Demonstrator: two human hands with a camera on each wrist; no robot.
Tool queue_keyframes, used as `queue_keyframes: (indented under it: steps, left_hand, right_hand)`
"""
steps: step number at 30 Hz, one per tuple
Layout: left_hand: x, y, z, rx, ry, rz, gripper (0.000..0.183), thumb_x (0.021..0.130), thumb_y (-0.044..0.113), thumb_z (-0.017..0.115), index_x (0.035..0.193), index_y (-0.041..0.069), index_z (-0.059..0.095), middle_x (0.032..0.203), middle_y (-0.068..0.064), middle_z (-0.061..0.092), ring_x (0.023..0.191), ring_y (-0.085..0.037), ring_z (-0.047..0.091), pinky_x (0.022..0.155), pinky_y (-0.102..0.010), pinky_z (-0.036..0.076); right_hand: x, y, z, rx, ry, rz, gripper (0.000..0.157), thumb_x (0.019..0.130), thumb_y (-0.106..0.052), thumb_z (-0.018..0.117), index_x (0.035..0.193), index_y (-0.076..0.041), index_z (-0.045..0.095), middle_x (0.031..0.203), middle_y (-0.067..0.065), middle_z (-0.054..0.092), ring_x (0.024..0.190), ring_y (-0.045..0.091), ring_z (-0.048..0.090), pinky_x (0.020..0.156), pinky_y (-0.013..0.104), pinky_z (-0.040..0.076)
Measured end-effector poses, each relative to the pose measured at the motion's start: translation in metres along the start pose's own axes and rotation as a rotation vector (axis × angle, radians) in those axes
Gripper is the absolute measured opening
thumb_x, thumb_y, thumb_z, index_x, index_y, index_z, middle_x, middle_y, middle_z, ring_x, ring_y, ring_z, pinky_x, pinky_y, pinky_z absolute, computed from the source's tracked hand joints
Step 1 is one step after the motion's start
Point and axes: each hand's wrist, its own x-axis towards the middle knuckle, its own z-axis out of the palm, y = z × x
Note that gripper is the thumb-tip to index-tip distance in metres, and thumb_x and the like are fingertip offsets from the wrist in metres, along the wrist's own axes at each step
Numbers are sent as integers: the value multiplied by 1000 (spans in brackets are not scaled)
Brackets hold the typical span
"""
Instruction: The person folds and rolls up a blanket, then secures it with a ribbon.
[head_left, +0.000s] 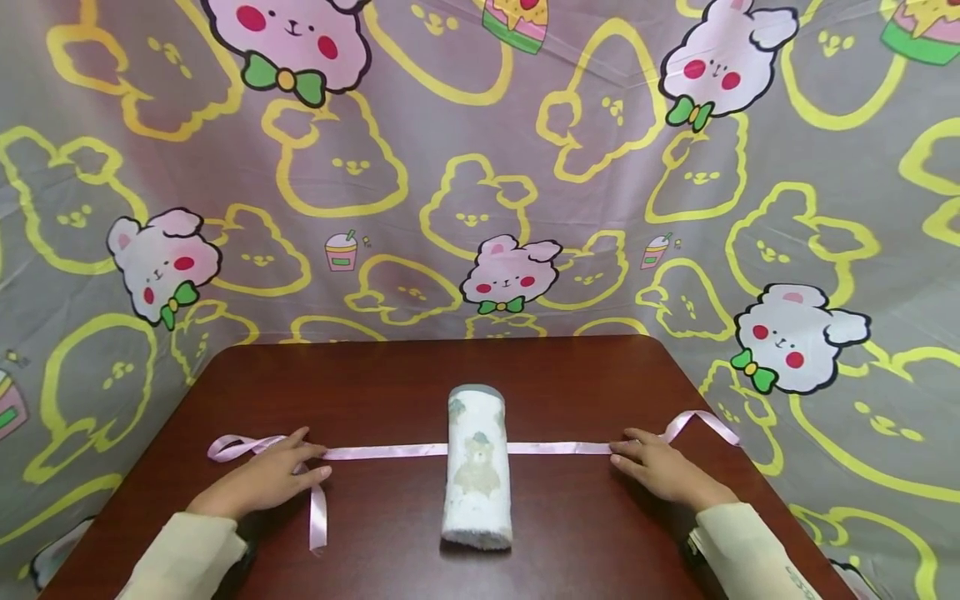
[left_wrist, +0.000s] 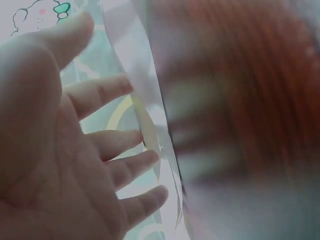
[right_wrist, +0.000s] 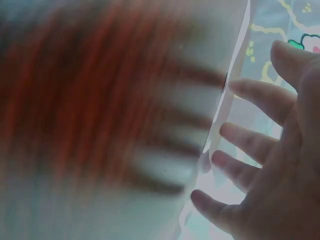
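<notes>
A rolled white towel [head_left: 478,475] with a bear print and a grey edge lies lengthwise in the middle of the table, across a pink satin ribbon [head_left: 390,453]. The ribbon runs left and right from under the roll, and the towel hides its middle. My left hand [head_left: 270,473] rests over the ribbon's left part, fingers fairly straight; in the left wrist view its fingers [left_wrist: 132,167] are spread. On the other side my right hand [head_left: 667,468] touches the ribbon's right part with extended fingertips. Neither hand touches the towel.
The dark red-brown table [head_left: 375,375] has a glossy top. One loose ribbon end hangs toward the near side by the left hand, and the other curls up past the right hand. A grey cartoon-print curtain [head_left: 600,292] surrounds the table's back and sides.
</notes>
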Motion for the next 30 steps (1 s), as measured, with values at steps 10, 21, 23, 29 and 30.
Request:
queue_keyframes:
  steps: [10,21,23,29,30]
  left_hand:
    - [5,-3,-2,35,167,16,19,79,23,67,92,10,65,87,0,59,85,-20,56,76,-40,43]
    - [2,-5,-3,-1,34,-5,22,78,37,66,63,25,56,57,16,44,52,-2,40,48,-23,36]
    - [-2,-10,-5,16,31,-26,31,78,37,65,57,23,48,52,13,37,48,-3,34,45,-22,31]
    - [-14,-30,-15,81,69,-20,29,60,-2,63,63,14,38,60,2,34,56,-13,33,51,-28,28]
    - [-16,-34,-18,91,71,-20,30,56,-6,60,64,13,38,61,1,35,57,-15,33,51,-29,28]
  right_hand:
    - [6,36,-19,126,204,281,19,85,-31,59,87,-12,63,66,-1,52,59,16,46,50,32,37]
    - [1,54,-31,206,88,410,34,84,-35,59,84,-1,56,61,4,51,53,18,48,48,32,39]
    - [2,57,-30,250,50,429,39,84,-34,60,98,1,52,63,5,54,53,17,52,50,32,42]
    - [3,62,-32,314,-16,420,42,85,-30,59,110,2,50,64,8,55,50,18,53,49,32,45]
    - [2,62,-32,318,-29,419,37,85,-30,59,103,2,54,63,8,54,50,18,53,49,32,44]
